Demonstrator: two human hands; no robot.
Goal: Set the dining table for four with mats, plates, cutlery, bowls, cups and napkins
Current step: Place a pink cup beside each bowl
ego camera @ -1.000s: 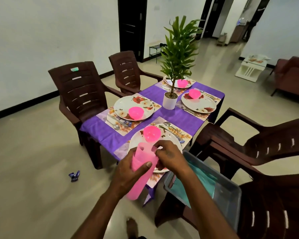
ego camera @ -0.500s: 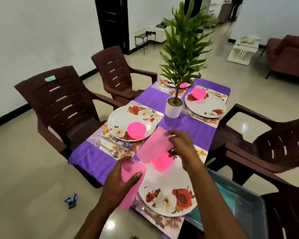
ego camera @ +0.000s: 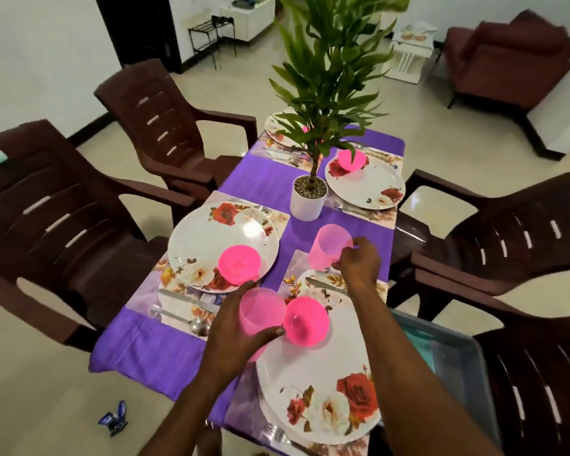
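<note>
My right hand (ego camera: 356, 261) setting cup (ego camera: 329, 246) at near-right mat's far edge; left hand (ego camera: 241, 337) grips spare cups (ego camera: 260, 315) for remaining places

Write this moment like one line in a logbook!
step: placing cups | right hand: sets cup on mat | left hand: holds cup stack

A room with white walls (ego camera: 40, 44) and a glossy cream tiled floor (ego camera: 458, 153) that reflects the light. Dark brown plastic armchairs (ego camera: 63, 209) stand along the left and right edges of the frame. At upper right sits a maroon sofa (ego camera: 514, 57) beside a small white side table (ego camera: 412, 57). At upper left are a dark door (ego camera: 139, 28) and a black wire rack (ego camera: 211, 37).
</note>
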